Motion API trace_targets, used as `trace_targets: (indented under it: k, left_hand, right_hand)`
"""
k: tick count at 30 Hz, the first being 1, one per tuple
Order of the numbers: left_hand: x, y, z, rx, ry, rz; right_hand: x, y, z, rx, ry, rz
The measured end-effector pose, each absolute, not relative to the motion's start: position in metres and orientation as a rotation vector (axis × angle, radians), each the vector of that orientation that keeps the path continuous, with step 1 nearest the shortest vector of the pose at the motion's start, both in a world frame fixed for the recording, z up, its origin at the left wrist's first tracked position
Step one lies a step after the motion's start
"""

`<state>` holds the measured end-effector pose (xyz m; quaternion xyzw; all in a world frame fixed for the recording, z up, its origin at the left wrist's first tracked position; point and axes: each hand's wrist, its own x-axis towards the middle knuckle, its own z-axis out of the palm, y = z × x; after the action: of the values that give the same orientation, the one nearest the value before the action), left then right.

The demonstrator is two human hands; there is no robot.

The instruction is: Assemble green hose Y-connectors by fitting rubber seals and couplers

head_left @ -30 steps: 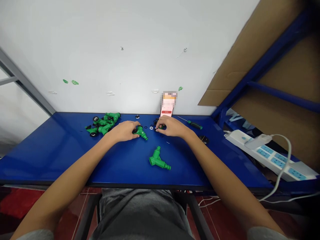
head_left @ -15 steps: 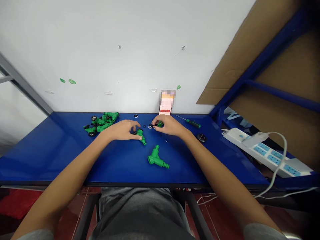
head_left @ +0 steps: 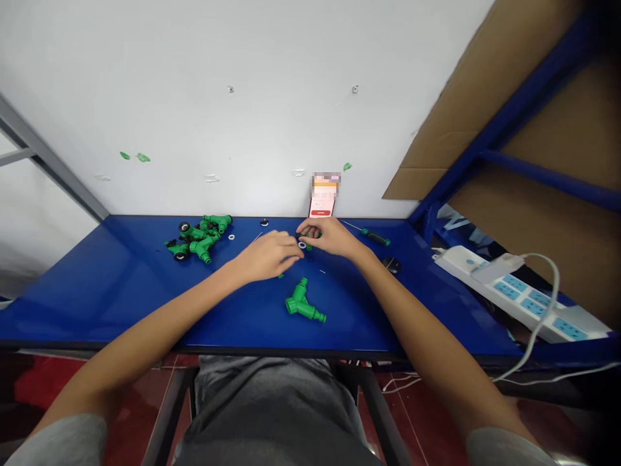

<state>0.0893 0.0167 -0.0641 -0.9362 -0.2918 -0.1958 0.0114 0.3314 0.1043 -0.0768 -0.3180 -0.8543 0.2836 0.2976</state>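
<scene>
My left hand is over the middle of the table, thumb and fingers drawn together; whatever they hold is hidden. Below it peeks the green end of a hose fitting, mostly covered by the hand. Just to the right, my right hand has its fingers curled, and its grip is too small to make out. A white ring shows at its thumb tip, with bits of green and black behind the fingers. Nearer me lies a green Y-shaped hose fitting.
Several green fittings are heaped at back left, beside another white ring. A phone leans on the wall. A screwdriver and a black object lie right; a power strip stands beyond.
My left hand has moved right, over the fitting it was beside, and its fingers have closed near my right hand. The white ring by the heap has come into sight.
</scene>
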Motion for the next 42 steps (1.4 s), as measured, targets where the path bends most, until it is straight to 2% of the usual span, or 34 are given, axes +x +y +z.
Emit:
trace_targets:
  k: [8,20,23,33,35,39,42]
  left_hand:
    - [0.165,0.031,-0.078,-2.98,-0.766,-0.273]
    - [0.164,0.036,-0.074,-2.957,-0.891,-0.158]
    - [0.143,0.042,-0.07,-3.011,-1.008,-0.246]
    - [0.035,0.023,-0.037,-2.856,-1.441,-1.043]
    - [0.032,0.021,-0.041,-2.776,-1.374,-1.185]
    - [0.042,0.016,-0.052,-2.936,-1.046,-1.071]
    - [0.05,0.012,-0.06,-2.983,-0.989,-1.008]
  right_hand:
    - [0.334,0.109,-0.08,-0.862,-2.276,0.717]
    - [0.332,0.1,-0.067,-0.881,-2.097,0.637]
    - [0.333,0.098,-0.062,-0.859,-2.016,0.637]
    - [0.322,0.087,-0.057,-0.795,-1.914,0.919]
    - [0.315,0.082,-0.059,-0.793,-1.958,0.977]
    - [0.299,0.069,-0.066,-0.776,-1.967,1.134]
    - [0.292,0.06,-0.07,-0.742,-2.024,1.191]
